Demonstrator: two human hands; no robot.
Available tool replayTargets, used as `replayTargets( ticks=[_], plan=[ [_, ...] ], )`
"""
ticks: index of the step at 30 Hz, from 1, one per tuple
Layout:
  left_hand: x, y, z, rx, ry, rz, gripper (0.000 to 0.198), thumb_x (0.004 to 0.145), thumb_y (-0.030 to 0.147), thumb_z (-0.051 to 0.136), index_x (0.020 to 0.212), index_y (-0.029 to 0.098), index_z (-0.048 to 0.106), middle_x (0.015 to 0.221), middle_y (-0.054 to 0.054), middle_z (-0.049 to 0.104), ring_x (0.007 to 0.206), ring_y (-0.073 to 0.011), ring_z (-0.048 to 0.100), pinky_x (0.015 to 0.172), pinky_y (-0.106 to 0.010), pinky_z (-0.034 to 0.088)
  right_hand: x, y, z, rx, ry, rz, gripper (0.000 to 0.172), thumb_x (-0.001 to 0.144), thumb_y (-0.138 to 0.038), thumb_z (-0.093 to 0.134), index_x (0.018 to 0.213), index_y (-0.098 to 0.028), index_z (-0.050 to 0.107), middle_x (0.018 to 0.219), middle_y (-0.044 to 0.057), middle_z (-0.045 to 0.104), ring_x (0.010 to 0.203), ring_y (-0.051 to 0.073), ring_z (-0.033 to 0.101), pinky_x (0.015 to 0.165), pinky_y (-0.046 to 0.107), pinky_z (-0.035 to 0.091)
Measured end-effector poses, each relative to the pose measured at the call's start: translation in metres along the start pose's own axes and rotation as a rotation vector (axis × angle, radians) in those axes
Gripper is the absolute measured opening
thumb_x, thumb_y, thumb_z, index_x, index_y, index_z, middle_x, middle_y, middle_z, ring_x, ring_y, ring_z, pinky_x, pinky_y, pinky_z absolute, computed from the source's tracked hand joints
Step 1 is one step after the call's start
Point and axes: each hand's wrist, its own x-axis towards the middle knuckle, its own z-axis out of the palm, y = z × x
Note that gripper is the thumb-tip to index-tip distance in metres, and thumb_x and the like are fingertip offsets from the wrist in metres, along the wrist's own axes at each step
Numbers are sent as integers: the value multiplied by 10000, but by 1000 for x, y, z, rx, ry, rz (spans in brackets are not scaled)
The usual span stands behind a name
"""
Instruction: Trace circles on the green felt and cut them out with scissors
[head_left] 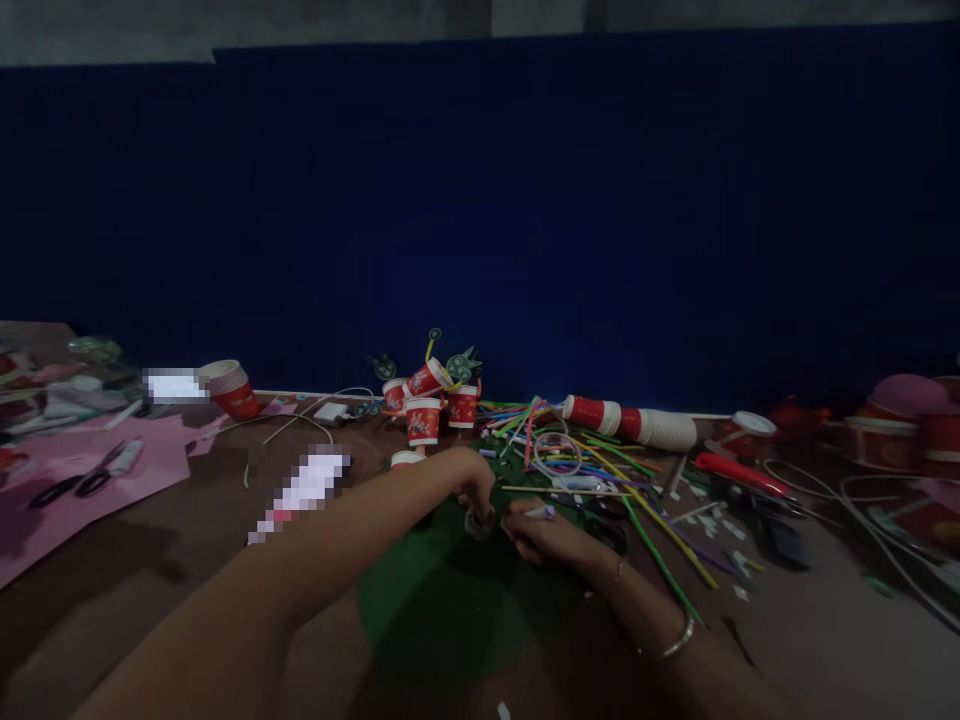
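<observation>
My right hand [534, 533] is wrapped around a pale pen [538, 513], one end poking out past my fingers; just beside it, my left hand [477, 482] bends down over a small round piece [477, 527], though I cannot tell whether my fingers pinch it or merely rest there. Green paper [450, 605] lies beneath my grip. Red paper cups [424, 422] stand beyond my left hand, and colourful sticks [616, 470] spread beyond and right of my right hand
</observation>
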Motion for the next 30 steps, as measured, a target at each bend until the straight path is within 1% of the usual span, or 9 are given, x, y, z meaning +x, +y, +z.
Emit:
replayTargets(
  ticks=[7,11,15,19,22,25,27,28,30],
  plan=[
    [-1,0,1,-60,18,-28,214,479,273,747,409,177,569,441,-9,514,585,-201,526,581,-317,445,6,6,-6,281,181,-73,221,719,-330,464,552,-186,446,328,-83,347,273,47,250,343,210,92],
    [-8,2,1,-91,15,-48,228,526,307,715,412,174,570,480,-21,554,598,-195,540,599,-305,448,8,8,-7,439,302,-76,204,729,-332,448,577,-197,433,287,-95,306,276,54,208,350,217,93],
    [-16,10,5,-119,57,-61,238,552,380,669,451,181,585,522,-22,595,594,-194,559,593,-304,463,9,10,-5,472,348,-122,204,723,-330,468,575,-198,419,297,-98,305,282,50,210,354,217,84],
    [-24,16,12,-119,184,-68,280,530,438,648,457,179,571,470,-24,565,562,-208,570,554,-305,466,10,13,-5,407,367,-112,206,725,-342,477,591,-194,432,314,-93,331,278,48,229,352,218,59],
    [-36,15,16,-122,281,-78,305,557,468,602,531,165,611,519,-49,609,559,-212,583,539,-299,463,10,12,-5,414,368,-127,210,716,-354,485,591,-195,431,320,-92,337,280,49,240,351,216,62],
    [-56,11,14,-115,462,-102,406,594,483,552,792,141,644,745,-103,674,682,-248,615,584,-315,467,9,9,-3,471,377,-141,211,701,-354,499,582,-195,425,331,-95,331,283,44,231,349,215,66],
    [-70,9,12,-104,597,-115,564,611,500,533,1044,140,561,934,-130,662,811,-278,612,641,-336,464,9,7,-2,505,391,-148,204,696,-347,504,584,-194,430,336,-95,332,285,43,225,351,216,74],
    [-76,9,13,-97,647,-126,604,624,510,518,1100,139,518,979,-142,648,846,-291,606,657,-346,461,9,6,-2,521,392,-148,202,697,-348,505,588,-193,435,335,-95,333,285,43,221,352,217,77],
    [-83,14,18,-64,763,-134,619,617,513,531,1117,152,485,957,-131,649,851,-301,607,677,-354,454,10,5,-2,564,377,-148,205,704,-357,500,594,-195,438,321,-98,321,282,47,210,354,220,82]
  ],
)
